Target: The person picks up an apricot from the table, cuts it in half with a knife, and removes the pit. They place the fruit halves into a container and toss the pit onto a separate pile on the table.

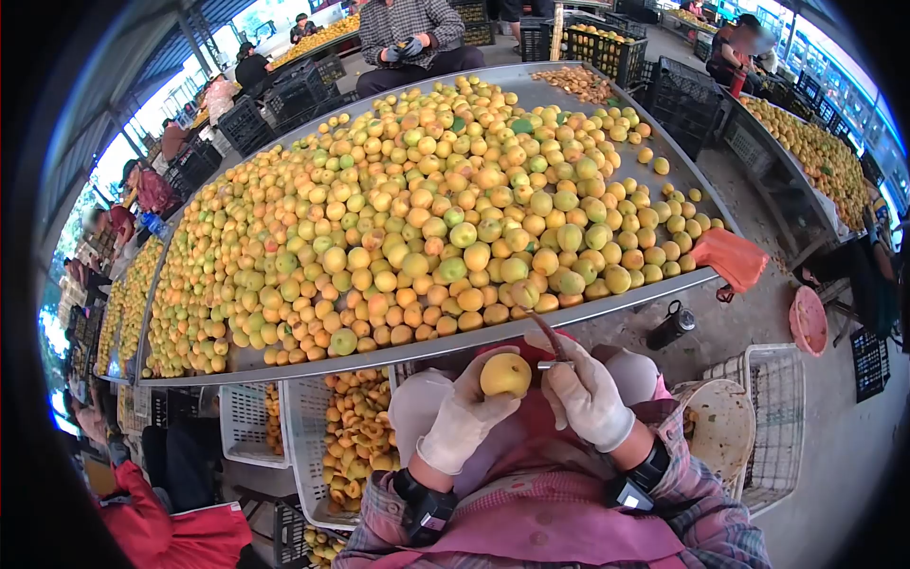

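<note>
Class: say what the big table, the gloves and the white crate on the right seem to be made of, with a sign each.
Table: sheet metal, dull grey sheen, thin folded rim. Gloves on left hand and right hand: white knitted fabric, soft creases, probably cotton. Crate: white moulded plastic lattice, likely.

fruit-sorting shed: heaped apricots (pixel 427 209) on long tables (pixel 607 95), crates (pixel 294 90).

A round, yellow apricot (pixel 505 375), whole, sits in the left hand (pixel 463 419); just beside it, the right hand (pixel 588 398) holds a small knife (pixel 547 339), its dark blade pointing upward.
</note>
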A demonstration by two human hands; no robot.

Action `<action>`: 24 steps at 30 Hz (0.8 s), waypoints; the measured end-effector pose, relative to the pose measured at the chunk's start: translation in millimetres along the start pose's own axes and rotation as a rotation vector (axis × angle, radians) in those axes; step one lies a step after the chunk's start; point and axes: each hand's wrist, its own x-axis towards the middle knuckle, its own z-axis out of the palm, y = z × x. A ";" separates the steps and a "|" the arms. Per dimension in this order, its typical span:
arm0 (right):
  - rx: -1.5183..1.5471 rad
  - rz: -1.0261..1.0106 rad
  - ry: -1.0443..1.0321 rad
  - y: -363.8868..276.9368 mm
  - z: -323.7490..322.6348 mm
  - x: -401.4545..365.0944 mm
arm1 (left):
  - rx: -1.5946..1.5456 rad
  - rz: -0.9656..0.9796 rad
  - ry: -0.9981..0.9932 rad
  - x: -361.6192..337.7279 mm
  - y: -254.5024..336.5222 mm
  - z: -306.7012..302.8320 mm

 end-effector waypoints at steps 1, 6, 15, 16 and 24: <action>-0.048 -0.116 0.009 0.0 2.7 -0.6 | 0.012 0.008 -0.039 -1.2 0.7 3.3; -0.014 -0.144 -0.032 4.5 5.3 -0.8 | -0.037 0.000 -0.129 -2.1 1.0 7.4; -0.652 -0.309 0.100 5.3 1.7 -4.9 | 0.200 0.061 -0.120 -3.5 5.6 9.7; -0.653 -0.308 0.100 1.9 2.4 -6.4 | 0.245 0.086 -0.113 -3.5 6.5 10.0; -0.414 -0.464 0.075 14.4 2.1 5.4 | 0.260 0.064 -0.128 -3.8 8.7 13.3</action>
